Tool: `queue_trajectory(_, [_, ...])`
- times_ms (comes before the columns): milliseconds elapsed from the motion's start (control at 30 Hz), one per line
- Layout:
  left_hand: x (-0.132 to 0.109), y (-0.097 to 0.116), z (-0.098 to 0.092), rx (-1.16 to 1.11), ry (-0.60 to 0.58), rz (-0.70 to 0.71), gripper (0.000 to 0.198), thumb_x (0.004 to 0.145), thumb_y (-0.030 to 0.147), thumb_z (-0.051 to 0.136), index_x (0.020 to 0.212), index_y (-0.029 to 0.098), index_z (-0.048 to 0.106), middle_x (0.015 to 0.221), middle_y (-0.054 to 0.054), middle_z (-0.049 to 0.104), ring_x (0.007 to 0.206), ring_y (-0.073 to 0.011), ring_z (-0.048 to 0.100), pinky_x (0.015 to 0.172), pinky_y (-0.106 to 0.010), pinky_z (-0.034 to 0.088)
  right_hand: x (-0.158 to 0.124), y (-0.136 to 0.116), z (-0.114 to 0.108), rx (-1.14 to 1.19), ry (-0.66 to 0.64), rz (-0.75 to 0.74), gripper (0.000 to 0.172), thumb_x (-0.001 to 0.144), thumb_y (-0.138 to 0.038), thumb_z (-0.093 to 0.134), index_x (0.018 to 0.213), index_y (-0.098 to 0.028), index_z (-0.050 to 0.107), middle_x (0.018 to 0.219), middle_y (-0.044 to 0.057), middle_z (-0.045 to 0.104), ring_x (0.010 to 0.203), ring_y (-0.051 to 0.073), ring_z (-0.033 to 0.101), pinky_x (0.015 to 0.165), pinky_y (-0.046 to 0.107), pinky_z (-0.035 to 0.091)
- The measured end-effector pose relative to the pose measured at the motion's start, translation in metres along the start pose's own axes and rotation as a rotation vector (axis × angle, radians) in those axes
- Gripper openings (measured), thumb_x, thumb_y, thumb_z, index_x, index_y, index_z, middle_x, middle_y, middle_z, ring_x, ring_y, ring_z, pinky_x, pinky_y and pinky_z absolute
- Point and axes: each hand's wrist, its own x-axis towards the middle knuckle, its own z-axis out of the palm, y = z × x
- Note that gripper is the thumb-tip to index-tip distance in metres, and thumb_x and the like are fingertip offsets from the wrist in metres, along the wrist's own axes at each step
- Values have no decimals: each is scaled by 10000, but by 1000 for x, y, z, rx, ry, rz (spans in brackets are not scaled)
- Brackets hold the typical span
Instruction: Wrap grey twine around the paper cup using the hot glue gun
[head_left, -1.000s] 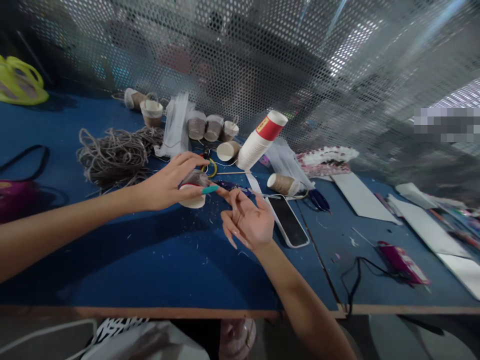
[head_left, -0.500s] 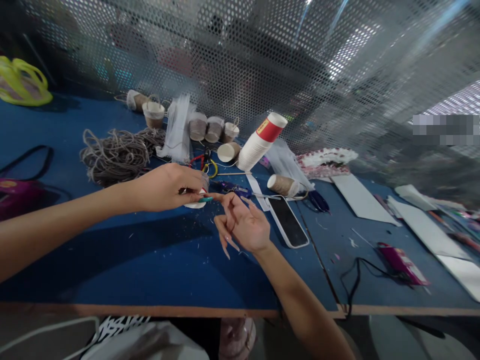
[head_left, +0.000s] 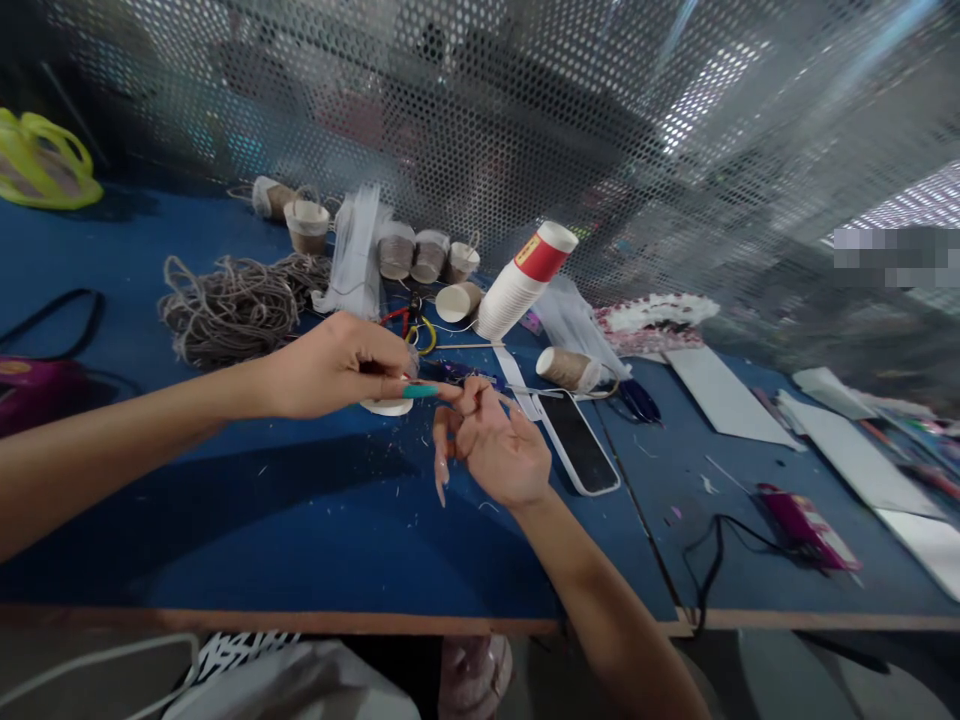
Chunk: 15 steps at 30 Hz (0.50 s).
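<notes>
My left hand (head_left: 337,365) is closed round a paper cup (head_left: 386,404) partly wrapped in brown twine, held just above the blue table (head_left: 300,520). Most of the cup is hidden by my fingers. My right hand (head_left: 491,445) is palm up beside it. Its thumb and forefinger pinch something thin near the cup, too small to name, and the other fingers curl loosely.
A tangle of brown twine (head_left: 229,305) lies at the back left. Several twine-wrapped cups (head_left: 420,255), a leaning stack of paper cups (head_left: 521,280), scissors (head_left: 409,322) and a phone (head_left: 577,440) surround my hands. White sheets (head_left: 855,450) lie right. A perforated metal screen (head_left: 525,120) stands behind.
My left hand has turned the cup and closed further over it. My right hand's fingers have curled in from an open spread into a pinch beside the cup.
</notes>
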Motion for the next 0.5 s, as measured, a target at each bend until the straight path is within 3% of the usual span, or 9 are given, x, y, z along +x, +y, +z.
queue_trajectory(67, [1, 1, -3, -124, -27, -35, 318, 875, 149, 520, 573, 174, 422, 559, 55, 357, 525, -76, 310, 516, -222, 270, 0, -2, 1, 0, -16, 16, 433, 801, -660, 589, 852, -264, 421, 1156, 65, 695, 614, 163, 605, 381, 310, 536])
queue_trajectory(133, [2, 0, -4, -112, -21, -43, 320, 860, 149, 513, 563, 178, 398, 553, 59, 332, 521, -75, 294, 516, -226, 262, 0, -2, 1, 4, -19, 20, 437, 804, -660, 583, 843, -258, 416, 1180, 72, 697, 611, 161, 615, 373, 299, 526])
queue_trajectory(333, [-2, -4, -2, 297, 71, -57, 305, 862, 145, 481, 561, 159, 440, 574, 16, 450, 569, -94, 381, 588, -264, 277, 1, 5, -1, 39, -4, 28, 417, 828, -648, 569, 903, -261, 432, 1339, 88, 656, 561, 131, 580, 330, 280, 496])
queue_trajectory(400, [-2, -5, -4, 213, 68, -91, 307, 860, 168, 494, 557, 165, 447, 566, 16, 463, 558, -94, 396, 571, -257, 292, 1, 3, -1, 65, -19, 44, 399, 870, -649, 508, 908, -258, 433, 1352, 94, 656, 508, 110, 542, 311, 271, 479])
queue_trajectory(500, [1, -5, -6, -121, 14, -162, 357, 846, 244, 536, 526, 182, 391, 502, 44, 344, 480, -74, 320, 488, -233, 267, 0, -1, 2, 122, -81, 77, 420, 908, -671, 395, 942, -256, 448, 1342, 102, 671, 419, 80, 473, 284, 254, 439])
